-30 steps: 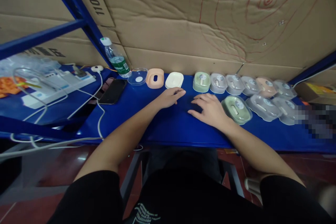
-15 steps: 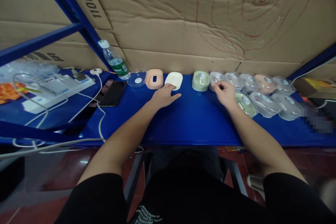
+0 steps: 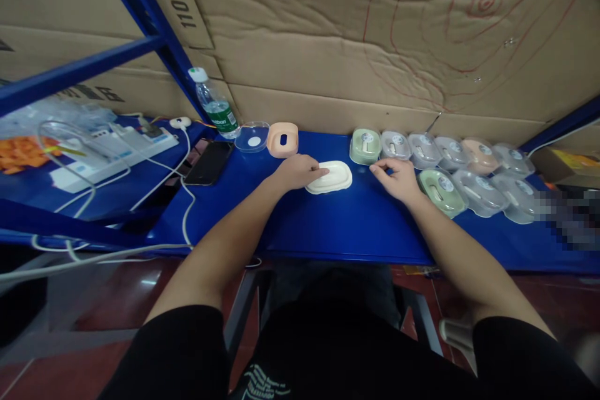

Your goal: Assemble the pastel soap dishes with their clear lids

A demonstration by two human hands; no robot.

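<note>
My left hand (image 3: 300,172) grips the left end of a cream plastic lid-like piece (image 3: 332,176), thumb on top and fingers partly hidden; it lies low over the blue table. My right hand (image 3: 396,178) hovers to its right, thumb and forefinger brought together in a pinch; whatever is between the tips is too small to tell. Just behind that hand stand a green box with a clear cover (image 3: 365,146) and a grey box with a clear cover (image 3: 395,146). A peach tray-like piece with a dark slot (image 3: 282,140) stands behind my left hand.
Several more covered boxes (image 3: 478,156) fill the right side in two rows. A clear cover (image 3: 252,137), a water bottle (image 3: 216,111) and a phone (image 3: 209,163) sit at left. White cables and a power strip (image 3: 115,159) lie further left. Cardboard (image 3: 300,44) walls the back.
The cream piece has come nearer and to the right with my left hand, which has closed on it. My right hand has drawn slightly back from the grey box.
</note>
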